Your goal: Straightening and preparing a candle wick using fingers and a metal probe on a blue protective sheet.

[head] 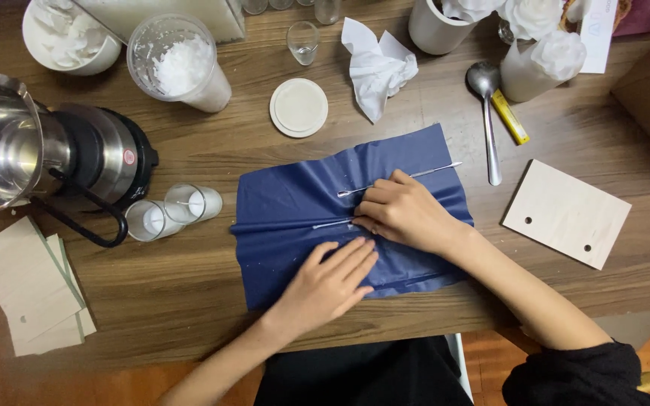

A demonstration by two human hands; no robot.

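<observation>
the left hand point(326, 284) lies flat and open, palm down, on the near part of a blue sheet point(287, 203) spread on the wooden table point(415, 105); the right hand point(400, 213) is curled, its fingertips pinching a thin metal tool point(331, 224) against the sheet, while a second thin metal tool point(434, 170) lies on the sheet just beyond its knuckles. left of the sheet two small glass candle jars point(174, 210) lie on their sides beside a steel pitcher point(9, 146); further back stand a plastic cup of white flakes point(182, 64), a round white lid point(299, 107) and a crumpled tissue point(376, 68); to the right lie a spoon point(487, 113), a yellow lighter point(510, 117) and a pale wooden board point(566, 212).
</observation>
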